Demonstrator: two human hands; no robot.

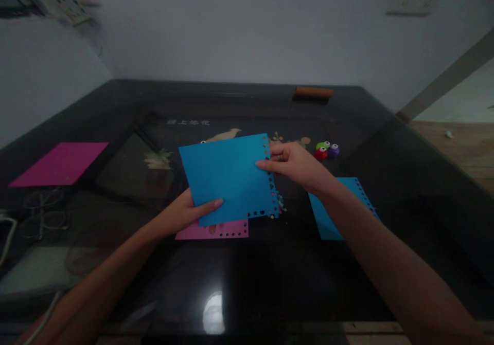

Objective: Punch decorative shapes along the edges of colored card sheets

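Blue sheet (227, 178): held above glossy table (270, 283)
Left hand (185, 212): pinches its 7 o'clock corner
Right hand (295, 166): grips its 3 o'clock punched edge

Both bare forearms reaching in from the bottom corners, converging toward centre, left hand (185, 212) low, palm up, thumb laid flat on top in a pinch, right hand (295, 166) higher, wrist slightly bent, fingers curled, thumb and fingertips pinched together
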